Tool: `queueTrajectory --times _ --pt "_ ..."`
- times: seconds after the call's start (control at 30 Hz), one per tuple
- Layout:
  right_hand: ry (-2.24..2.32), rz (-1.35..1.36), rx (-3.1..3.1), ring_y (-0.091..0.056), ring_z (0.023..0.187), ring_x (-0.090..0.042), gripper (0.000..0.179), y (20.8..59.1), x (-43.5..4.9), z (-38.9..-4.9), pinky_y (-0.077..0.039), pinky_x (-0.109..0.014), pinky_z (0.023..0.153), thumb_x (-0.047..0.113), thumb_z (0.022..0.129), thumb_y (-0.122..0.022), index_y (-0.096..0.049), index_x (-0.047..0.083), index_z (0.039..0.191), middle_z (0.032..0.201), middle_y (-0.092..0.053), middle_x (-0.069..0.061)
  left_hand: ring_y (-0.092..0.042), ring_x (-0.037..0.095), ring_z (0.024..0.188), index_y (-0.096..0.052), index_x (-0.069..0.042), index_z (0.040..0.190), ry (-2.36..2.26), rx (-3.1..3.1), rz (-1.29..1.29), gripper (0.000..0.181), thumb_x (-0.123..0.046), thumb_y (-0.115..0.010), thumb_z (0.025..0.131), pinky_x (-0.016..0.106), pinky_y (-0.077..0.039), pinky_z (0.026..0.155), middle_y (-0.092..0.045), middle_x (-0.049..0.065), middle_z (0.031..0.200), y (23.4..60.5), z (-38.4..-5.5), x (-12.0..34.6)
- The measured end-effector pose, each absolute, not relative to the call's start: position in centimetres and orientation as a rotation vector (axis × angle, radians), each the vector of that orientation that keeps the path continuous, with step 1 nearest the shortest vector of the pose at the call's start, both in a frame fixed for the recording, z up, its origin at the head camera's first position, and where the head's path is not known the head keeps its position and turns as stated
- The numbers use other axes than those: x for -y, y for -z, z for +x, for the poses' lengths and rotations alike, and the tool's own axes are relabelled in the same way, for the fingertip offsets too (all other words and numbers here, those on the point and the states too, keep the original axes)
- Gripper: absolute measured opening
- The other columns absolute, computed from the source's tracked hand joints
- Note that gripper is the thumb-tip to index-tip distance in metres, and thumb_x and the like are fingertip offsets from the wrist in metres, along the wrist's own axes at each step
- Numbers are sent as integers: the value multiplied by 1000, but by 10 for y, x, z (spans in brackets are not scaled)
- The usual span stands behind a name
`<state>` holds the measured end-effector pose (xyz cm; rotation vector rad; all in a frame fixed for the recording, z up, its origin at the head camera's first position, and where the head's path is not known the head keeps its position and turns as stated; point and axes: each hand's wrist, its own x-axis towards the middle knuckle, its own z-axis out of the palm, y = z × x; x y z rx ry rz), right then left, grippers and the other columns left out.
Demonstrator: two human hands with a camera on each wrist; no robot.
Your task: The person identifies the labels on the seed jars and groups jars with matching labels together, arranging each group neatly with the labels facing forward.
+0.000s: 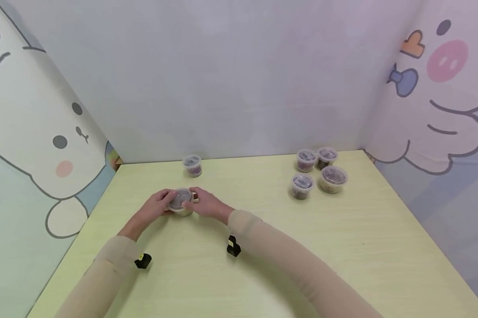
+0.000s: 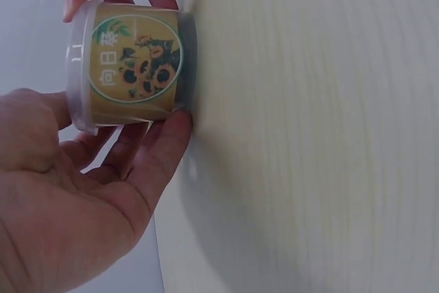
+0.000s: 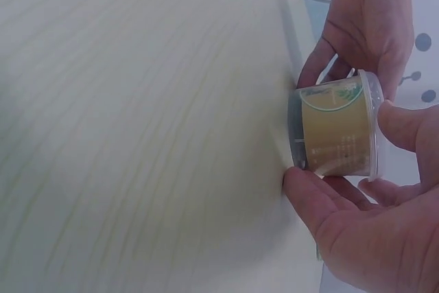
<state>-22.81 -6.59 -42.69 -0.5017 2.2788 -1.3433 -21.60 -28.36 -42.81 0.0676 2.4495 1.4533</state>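
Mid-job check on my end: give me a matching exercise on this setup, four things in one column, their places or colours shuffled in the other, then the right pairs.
Things
1. Tub with the sunflower label
2. Small tub standing by itself
3. Group of four tubs
4. Table

Places or colours
A. Pale yellow
B. Toward the back, on the right side
C. Held between the left hand and the right hand
D. At the back, on the left side

Right pairs: 1-C; 2-D; 3-B; 4-A
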Motion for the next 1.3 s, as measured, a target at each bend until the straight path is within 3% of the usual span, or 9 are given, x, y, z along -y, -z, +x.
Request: queueTrajectory --times 0.53,0.7,0.83,0.93,1.1,1.3 --pt "1402 -494 -2242 -56 126 -21 69 432 65 -228 -50 -35 100 41 99 -66 -39 12 156 143 -56 -11 -51 41 128 -38 11 146 -1413 -2427 95 62 -41 -38 111 44 -56 94 -41 32 145 425 -214 283" --pt "1447 -488 -2222 -59 125 -24 76 434 63 -230 -53 -34 97 43 96 -70 -39 7 155 147 -53 -12 -47 48 131 -30 8 152 -1248 -2532 98 74 -52 -29 110 52 -53 96 -36 35 150 418 -215 282" --pt "1452 -509 -2215 -61 123 -29 80 432 47 -233 -54 -34 96 37 93 -75 -37 4 156 152 -48 -16 -42 51 134 -31 6 154 -995 -2758 156 80 -59 -23 108 62 -42 105 -36 34 152 409 -215 272" --pt "1354 -629 -2307 -58 127 -33 69 425 26 -239 -51 -36 102 28 96 -73 -42 3 153 152 -47 -16 -42 50 134 -40 5 150 -835 -2937 270 72 -53 -28 109 66 -35 108 -42 32 147 401 -217 258" --pt "987 -917 -2567 -51 134 -32 52 399 -25 -253 -41 -39 112 20 101 -65 -51 0 146 148 -52 -15 -48 47 127 -52 2 143 -644 -3107 517 55 -41 -40 110 64 -40 104 -49 29 140 381 -225 224" --pt "653 -1053 -2803 -52 131 -37 45 372 -103 -264 -39 -47 112 16 101 -64 -55 -6 139 139 -57 -22 -55 37 123 -61 0 132 -613 -3080 834 41 -31 -58 104 53 -45 103 -59 20 132 369 -237 170"
